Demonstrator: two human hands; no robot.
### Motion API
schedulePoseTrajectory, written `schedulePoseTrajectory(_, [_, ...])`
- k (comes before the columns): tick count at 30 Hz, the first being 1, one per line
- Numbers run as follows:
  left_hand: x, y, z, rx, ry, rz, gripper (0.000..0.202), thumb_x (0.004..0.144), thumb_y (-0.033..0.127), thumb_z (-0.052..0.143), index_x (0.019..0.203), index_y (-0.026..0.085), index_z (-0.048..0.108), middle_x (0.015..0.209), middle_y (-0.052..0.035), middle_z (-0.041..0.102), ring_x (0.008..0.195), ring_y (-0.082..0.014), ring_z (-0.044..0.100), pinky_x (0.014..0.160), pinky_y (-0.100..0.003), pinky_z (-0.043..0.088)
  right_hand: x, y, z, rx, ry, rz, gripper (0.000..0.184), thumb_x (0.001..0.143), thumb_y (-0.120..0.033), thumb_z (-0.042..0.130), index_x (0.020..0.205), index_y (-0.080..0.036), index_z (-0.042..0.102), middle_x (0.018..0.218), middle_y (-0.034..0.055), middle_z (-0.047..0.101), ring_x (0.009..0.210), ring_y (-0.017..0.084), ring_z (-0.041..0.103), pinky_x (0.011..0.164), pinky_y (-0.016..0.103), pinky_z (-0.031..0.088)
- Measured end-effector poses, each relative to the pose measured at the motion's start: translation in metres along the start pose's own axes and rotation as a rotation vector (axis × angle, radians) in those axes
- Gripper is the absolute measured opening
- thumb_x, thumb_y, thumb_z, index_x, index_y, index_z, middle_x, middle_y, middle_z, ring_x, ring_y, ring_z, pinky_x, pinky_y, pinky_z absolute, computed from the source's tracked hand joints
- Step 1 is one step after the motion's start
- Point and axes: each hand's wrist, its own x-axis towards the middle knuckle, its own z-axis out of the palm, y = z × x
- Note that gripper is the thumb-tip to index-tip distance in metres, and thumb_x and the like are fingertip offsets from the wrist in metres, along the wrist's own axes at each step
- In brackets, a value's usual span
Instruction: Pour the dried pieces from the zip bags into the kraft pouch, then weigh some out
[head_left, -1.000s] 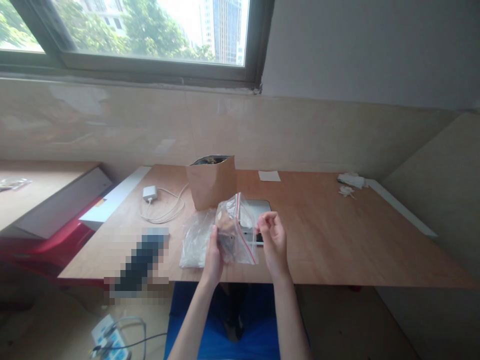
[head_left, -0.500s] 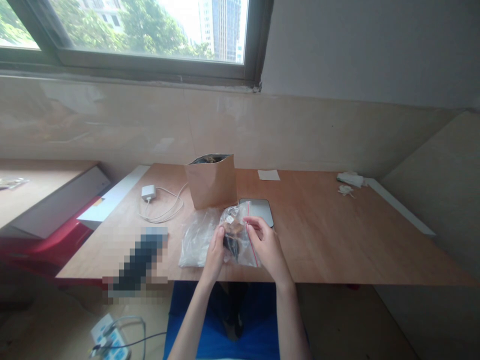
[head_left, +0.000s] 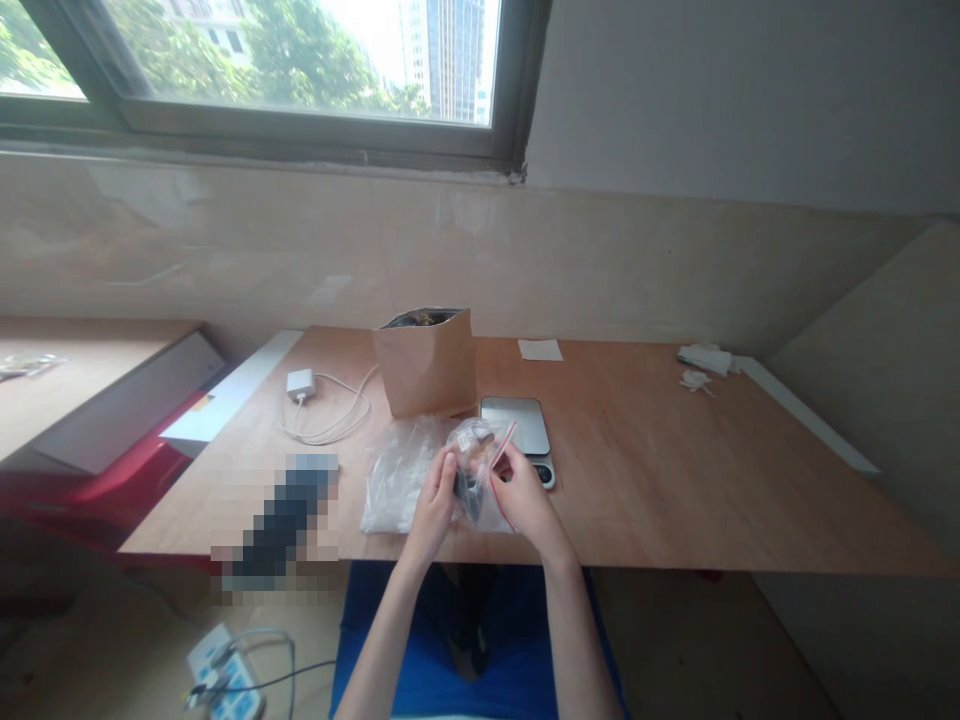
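Zip bag (head_left: 475, 480), fingers (head_left: 448, 470) of both hands (head_left: 433, 508) (head_left: 526, 500) clamped on it, white patch (head_left: 469, 438) unreadably blurred

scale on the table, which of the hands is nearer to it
Right. The right hand is by the near end of the scale, pinching the red-striped edge of the clear bag. The left hand is farther left, gripping the bag's other side.
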Motion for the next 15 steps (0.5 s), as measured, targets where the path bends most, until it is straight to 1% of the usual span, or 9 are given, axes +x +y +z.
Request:
schedulePoseTrajectory(2, [0.001,-0.001,0.0,0.003,0.004,-0.004,0.027,0.084,0.035,0.052,0.103,0.021,0.063,0.114,-0.0053,0.064,0.116,-0.0192,0.053,0.102,-0.031,0.035,0.0,0.001,-0.001,0.033,-0.041,0.016,0.027,0.078,-0.036,0.058,0.099,-0.018,0.06,0.083,0.0028,0.065,0.078,0.018,0.061,0.076,0.032,0.047])
schedulePoseTrajectory(4, [0.003,-0.002,-0.001,0.006,0.016,-0.012,0.026,0.083,0.035,0.053,0.104,0.021,0.063,0.116,-0.0054,0.063,0.118,-0.0191,0.052,0.103,-0.031,0.034,0.0,0.003,-0.003,0.061,-0.063,0.013,0.027,0.079,-0.037,0.057,0.098,-0.018,0.06,0.084,0.0025,0.065,0.079,0.018,0.06,0.076,0.031,0.047])
schedulePoseTrajectory(6, [0.004,-0.002,-0.002,0.01,0.024,-0.018,0.025,0.083,0.035,0.053,0.103,0.022,0.063,0.116,-0.0054,0.063,0.117,-0.0189,0.052,0.103,-0.031,0.034,0.001,0.005,-0.004,0.056,-0.067,0.004,0.027,0.08,-0.037,0.056,0.098,-0.018,0.06,0.086,0.0028,0.064,0.079,0.017,0.06,0.075,0.03,0.047])
schedulePoseTrajectory(9, [0.004,-0.003,-0.003,0.019,0.036,-0.057,0.024,0.084,0.036,0.053,0.1,0.022,0.064,0.115,-0.0055,0.064,0.117,-0.0194,0.052,0.103,-0.031,0.034,0.001,0.009,-0.005,-0.016,-0.038,-0.008,0.026,0.078,-0.037,0.058,0.096,-0.018,0.061,0.092,0.0043,0.064,0.081,0.018,0.06,0.076,0.031,0.048])
schedulePoseTrajectory(12, [0.003,-0.004,-0.004,0.024,0.04,-0.113,0.028,0.086,0.038,0.048,0.104,0.023,0.063,0.121,-0.0061,0.061,0.12,-0.0205,0.049,0.103,-0.032,0.033,0.001,0.011,-0.004,-0.071,-0.035,-0.027,0.03,0.077,-0.037,0.06,0.101,-0.02,0.061,0.104,0.0059,0.062,0.09,0.019,0.06,0.081,0.033,0.048])
schedulePoseTrajectory(15, [0.002,-0.006,-0.005,0.025,-0.013,-0.138,0.035,0.088,0.041,0.042,0.111,0.021,0.061,0.125,-0.0076,0.058,0.121,-0.0223,0.048,0.102,-0.034,0.035,0.001,0.012,-0.003,-0.054,-0.093,-0.013,0.035,0.078,-0.034,0.059,0.11,-0.021,0.058,0.108,0.006,0.062,0.097,0.021,0.059,0.088,0.035,0.045])
